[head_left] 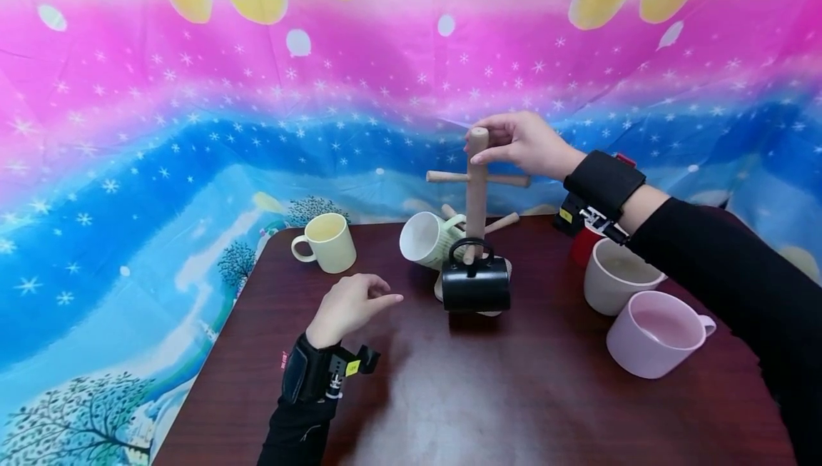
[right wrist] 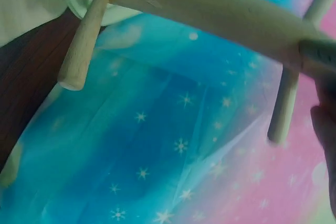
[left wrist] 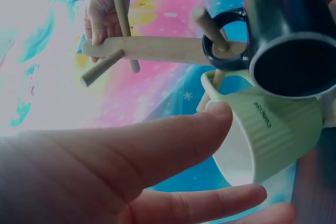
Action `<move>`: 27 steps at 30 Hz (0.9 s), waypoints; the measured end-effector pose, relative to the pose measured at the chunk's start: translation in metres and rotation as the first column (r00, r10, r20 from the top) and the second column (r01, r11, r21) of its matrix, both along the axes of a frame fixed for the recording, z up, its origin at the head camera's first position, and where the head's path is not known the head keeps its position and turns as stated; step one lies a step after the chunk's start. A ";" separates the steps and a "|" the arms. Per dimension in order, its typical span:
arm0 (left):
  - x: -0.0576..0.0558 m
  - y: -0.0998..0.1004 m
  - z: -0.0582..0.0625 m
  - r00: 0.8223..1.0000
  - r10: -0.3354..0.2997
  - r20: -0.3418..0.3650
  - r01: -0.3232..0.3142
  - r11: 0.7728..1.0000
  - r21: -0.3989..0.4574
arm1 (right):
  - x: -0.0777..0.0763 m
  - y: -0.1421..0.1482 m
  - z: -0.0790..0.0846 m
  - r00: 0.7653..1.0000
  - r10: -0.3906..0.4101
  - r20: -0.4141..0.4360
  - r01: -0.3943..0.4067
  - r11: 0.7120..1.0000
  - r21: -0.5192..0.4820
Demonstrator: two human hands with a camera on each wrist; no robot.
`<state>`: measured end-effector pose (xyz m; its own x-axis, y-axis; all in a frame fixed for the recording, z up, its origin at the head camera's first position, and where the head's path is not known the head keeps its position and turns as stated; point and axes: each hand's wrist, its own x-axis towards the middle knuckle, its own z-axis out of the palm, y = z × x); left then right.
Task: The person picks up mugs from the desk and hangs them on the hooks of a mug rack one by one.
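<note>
A wooden mug tree (head_left: 476,202) stands on the table, and my right hand (head_left: 523,143) pinches its post near the top, above the upper pegs. From a lower front peg a black mug (head_left: 477,286) hangs by its handle, lying sideways. Beside it a pale green ribbed mug (left wrist: 278,135) hangs tilted on another lower peg, its mouth facing left. My left hand (head_left: 349,309) hovers over the table left of the tree, fingers loosely bent and holding nothing. In the right wrist view two bare pegs show along the post (right wrist: 210,17).
A pale yellow mug (head_left: 330,245) stands upright at the table's back left. To the right are a pink mug (head_left: 655,337), a beige mug (head_left: 616,280) and a red item (head_left: 583,246) partly hidden by my right wrist gear. A patterned cloth (head_left: 385,95) hangs behind the table.
</note>
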<state>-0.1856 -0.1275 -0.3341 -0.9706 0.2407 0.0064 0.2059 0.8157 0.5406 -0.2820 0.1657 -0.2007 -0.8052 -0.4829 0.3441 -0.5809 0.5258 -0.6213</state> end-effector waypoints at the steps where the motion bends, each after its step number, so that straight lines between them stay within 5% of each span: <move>1: 0.000 0.000 0.000 1.000 -0.002 0.002 0.002 1.000 0.000 | 0.002 -0.002 0.000 0.999 -0.032 -0.012 0.032 0.999 -0.004; 9: 0.000 -0.001 0.000 1.000 -0.004 0.013 0.004 1.000 -0.004 | 0.010 -0.012 -0.002 0.965 -0.256 -0.065 0.255 0.967 -0.017; 27: 0.002 0.001 -0.001 1.000 -0.021 0.017 0.021 1.000 0.004 | 0.014 -0.040 0.001 0.865 -0.464 -0.191 0.470 0.883 -0.016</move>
